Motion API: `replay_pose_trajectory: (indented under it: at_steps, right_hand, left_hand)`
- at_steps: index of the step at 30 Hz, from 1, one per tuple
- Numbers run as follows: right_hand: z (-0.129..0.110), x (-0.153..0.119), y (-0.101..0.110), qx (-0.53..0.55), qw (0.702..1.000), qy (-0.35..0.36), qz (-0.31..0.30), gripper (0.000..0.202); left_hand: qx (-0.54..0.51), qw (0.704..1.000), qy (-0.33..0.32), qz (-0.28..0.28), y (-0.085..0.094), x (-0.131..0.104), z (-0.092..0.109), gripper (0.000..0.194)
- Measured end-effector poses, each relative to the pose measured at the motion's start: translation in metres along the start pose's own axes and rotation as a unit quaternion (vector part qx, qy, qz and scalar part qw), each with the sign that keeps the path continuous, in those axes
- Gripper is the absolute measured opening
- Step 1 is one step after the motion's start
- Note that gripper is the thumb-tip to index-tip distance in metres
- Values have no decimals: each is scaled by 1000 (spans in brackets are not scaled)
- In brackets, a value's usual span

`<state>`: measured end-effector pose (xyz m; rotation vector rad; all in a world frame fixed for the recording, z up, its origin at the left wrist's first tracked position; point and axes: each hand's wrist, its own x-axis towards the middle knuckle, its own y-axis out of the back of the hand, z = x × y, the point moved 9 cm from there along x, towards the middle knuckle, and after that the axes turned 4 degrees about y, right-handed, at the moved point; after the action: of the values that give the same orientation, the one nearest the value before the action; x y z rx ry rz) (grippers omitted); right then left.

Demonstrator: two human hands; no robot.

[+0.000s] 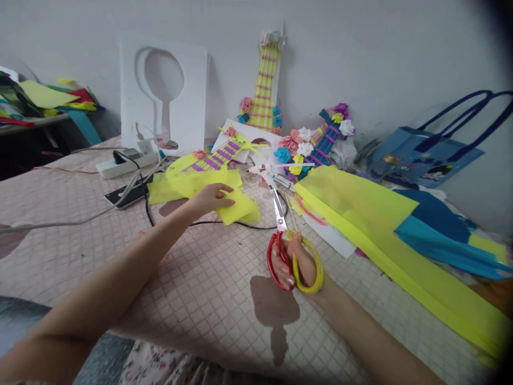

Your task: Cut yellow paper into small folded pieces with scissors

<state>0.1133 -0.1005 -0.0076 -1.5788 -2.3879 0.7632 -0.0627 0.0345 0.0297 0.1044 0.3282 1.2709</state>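
Note:
My right hand grips a pair of scissors by the loops, one wrapped in red and the other in yellow. The blades point away from me, nearly together. On a pile of cut yellow crepe paper rests my left hand, its fingers stretched out and slightly apart. Just beyond that pile lies a yellow paper craft with purple strips and pink paper flowers. A white glue gun sits past the scissor tips. To the right, a long folded sheet of yellow crepe paper runs toward the table's near edge.
A power strip and a phone lie left, with cables crossing the table. Against the wall lean a white foam board and a flower-trimmed craft. Blue paper and a blue bag are at right.

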Motion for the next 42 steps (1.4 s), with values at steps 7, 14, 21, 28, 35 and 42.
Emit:
replay_pose_trajectory:
  at_steps: [7,14,21,28,35,42]
  right_hand:
    - [-13,-3,0,-35,997,66,27,43]
    - [-24,-2,11,-116,983,121,74,30]
    - [-30,-2,14,-133,974,154,99,25]
    - [-21,0,24,-118,972,137,147,29]
    - [-30,-1,32,-112,967,147,174,27]
    - [-34,-3,35,-92,967,151,181,25]
  left_hand:
    - [-137,985,52,-90,-30,-18,0,50]
    - [-227,957,72,-167,-61,-36,3,48]
    - [-221,953,71,-193,-75,-44,3,48]
    - [-147,963,60,-217,-95,-51,-1,42]
    - [-167,964,89,-186,-84,-47,-6,28]
    - [-156,956,67,-239,-83,-47,-2,34]
